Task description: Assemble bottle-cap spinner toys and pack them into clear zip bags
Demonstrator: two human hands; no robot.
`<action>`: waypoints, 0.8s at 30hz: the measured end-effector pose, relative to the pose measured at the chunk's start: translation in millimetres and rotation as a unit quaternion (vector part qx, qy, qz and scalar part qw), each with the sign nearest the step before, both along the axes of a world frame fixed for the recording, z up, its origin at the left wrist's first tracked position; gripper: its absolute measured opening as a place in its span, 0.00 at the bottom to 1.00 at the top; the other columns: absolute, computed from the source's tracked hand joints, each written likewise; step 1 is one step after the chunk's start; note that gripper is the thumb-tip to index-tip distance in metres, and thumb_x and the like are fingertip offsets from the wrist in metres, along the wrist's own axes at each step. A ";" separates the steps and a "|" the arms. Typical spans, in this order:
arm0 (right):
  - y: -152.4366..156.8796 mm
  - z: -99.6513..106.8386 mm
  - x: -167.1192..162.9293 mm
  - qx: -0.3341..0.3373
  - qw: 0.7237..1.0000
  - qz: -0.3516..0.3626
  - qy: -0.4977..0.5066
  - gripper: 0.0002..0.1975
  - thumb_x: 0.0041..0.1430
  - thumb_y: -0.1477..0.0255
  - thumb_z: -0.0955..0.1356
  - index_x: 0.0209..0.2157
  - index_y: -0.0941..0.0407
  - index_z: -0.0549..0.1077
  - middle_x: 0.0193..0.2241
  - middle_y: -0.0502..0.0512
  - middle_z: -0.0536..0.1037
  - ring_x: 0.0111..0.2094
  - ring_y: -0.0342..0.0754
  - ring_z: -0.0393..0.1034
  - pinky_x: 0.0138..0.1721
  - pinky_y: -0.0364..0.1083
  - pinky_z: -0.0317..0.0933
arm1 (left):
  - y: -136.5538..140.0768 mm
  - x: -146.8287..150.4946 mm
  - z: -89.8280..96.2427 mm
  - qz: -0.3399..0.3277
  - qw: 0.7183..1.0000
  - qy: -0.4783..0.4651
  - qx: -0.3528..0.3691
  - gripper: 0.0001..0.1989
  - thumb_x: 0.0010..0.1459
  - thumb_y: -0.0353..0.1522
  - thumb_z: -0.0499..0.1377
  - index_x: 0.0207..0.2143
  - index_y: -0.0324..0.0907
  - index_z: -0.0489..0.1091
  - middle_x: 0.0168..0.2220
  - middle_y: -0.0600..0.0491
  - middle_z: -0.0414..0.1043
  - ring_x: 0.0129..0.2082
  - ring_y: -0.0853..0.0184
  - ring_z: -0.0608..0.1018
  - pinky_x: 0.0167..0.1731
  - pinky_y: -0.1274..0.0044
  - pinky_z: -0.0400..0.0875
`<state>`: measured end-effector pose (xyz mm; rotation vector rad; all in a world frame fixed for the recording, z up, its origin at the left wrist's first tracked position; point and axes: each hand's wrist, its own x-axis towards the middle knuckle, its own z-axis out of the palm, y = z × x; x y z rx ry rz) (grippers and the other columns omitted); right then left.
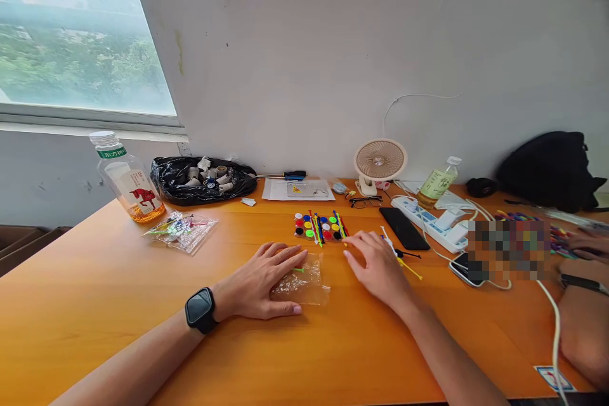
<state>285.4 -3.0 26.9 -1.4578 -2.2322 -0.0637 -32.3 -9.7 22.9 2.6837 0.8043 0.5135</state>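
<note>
My left hand (259,282), with a black watch on the wrist, lies flat with fingers stretched over a clear plastic bag (311,276). A small green piece (298,269) shows in or under that bag beside my fingers. My right hand (380,269) rests on the table with its fingers loosely curved and the thumb apart. Its fingertips are just beside rows of coloured round pieces (299,224) and thin coloured sticks (318,228); whether they touch is unclear. Several loose sticks (410,268), white, black and yellow, lie partly behind my right hand.
Left stand a large bottle (128,184), a filled plastic packet (183,231) and a black bag (166,177). Behind are a screwdriver (292,175), a fan (380,162) and glasses (365,201). Rightward are a phone (404,228), power strip (431,225), cables and another person's arm (585,317).
</note>
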 end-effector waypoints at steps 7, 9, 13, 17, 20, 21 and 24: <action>16.0 8.0 70.0 -0.042 0.973 -0.213 -0.076 0.08 0.63 0.64 0.70 0.35 0.54 0.78 0.38 0.58 0.80 0.40 0.57 0.73 0.39 0.51 0.62 | 0.5 -0.2 -3.9 -0.005 1.000 0.006 -0.006 0.50 0.61 0.59 0.59 0.76 0.52 0.42 0.73 0.43 0.55 0.68 0.42 0.62 0.69 0.49 0.51; 14.4 10.0 74.6 -0.101 0.968 -0.223 -0.055 0.06 0.60 0.65 0.72 0.33 0.54 0.77 0.36 0.55 0.81 0.37 0.53 0.74 0.35 0.48 0.60 | 0.3 0.3 -3.6 -0.004 1.000 0.008 -0.008 0.50 0.61 0.59 0.59 0.76 0.52 0.42 0.73 0.43 0.55 0.68 0.42 0.62 0.68 0.49 0.53; 12.1 12.9 74.8 -0.133 0.958 -0.251 -0.024 0.06 0.62 0.67 0.69 0.33 0.52 0.78 0.33 0.53 0.82 0.34 0.51 0.75 0.29 0.46 0.54 | -0.1 0.9 -2.3 -0.001 1.000 0.001 -0.006 0.50 0.61 0.58 0.59 0.76 0.53 0.43 0.72 0.43 0.56 0.67 0.42 0.63 0.67 0.50 0.56; 11.5 15.9 77.0 -0.106 0.958 -0.265 -0.012 0.12 0.66 0.63 0.66 0.32 0.51 0.77 0.30 0.53 0.82 0.31 0.52 0.73 0.27 0.46 0.50 | -0.2 1.0 -1.6 -0.005 1.000 -0.004 -0.007 0.49 0.61 0.58 0.60 0.76 0.53 0.44 0.72 0.43 0.57 0.67 0.43 0.64 0.66 0.51 0.57; 10.4 19.7 78.2 -0.067 0.954 -0.293 -0.001 0.14 0.69 0.60 0.64 0.34 0.51 0.77 0.27 0.53 0.80 0.30 0.52 0.71 0.27 0.46 0.48 | -0.3 1.0 -2.3 -0.005 1.000 -0.011 -0.008 0.50 0.61 0.58 0.60 0.76 0.52 0.42 0.71 0.43 0.59 0.67 0.43 0.64 0.66 0.51 0.57; 10.1 21.0 78.1 -0.051 0.951 -0.304 0.002 0.14 0.70 0.60 0.63 0.35 0.51 0.76 0.27 0.53 0.79 0.30 0.52 0.70 0.27 0.46 0.48 | -0.3 0.8 -2.6 -0.002 1.000 -0.014 -0.008 0.51 0.61 0.58 0.60 0.76 0.51 0.41 0.70 0.42 0.60 0.67 0.43 0.64 0.66 0.51 0.57; 9.6 24.1 77.7 -0.039 0.945 -0.325 -0.004 0.14 0.71 0.61 0.61 0.35 0.51 0.73 0.26 0.53 0.78 0.29 0.51 0.69 0.26 0.46 0.45 | -0.3 0.2 -3.3 0.009 1.000 -0.014 -0.011 0.53 0.60 0.59 0.60 0.77 0.49 0.40 0.69 0.41 0.62 0.66 0.43 0.63 0.66 0.52 0.58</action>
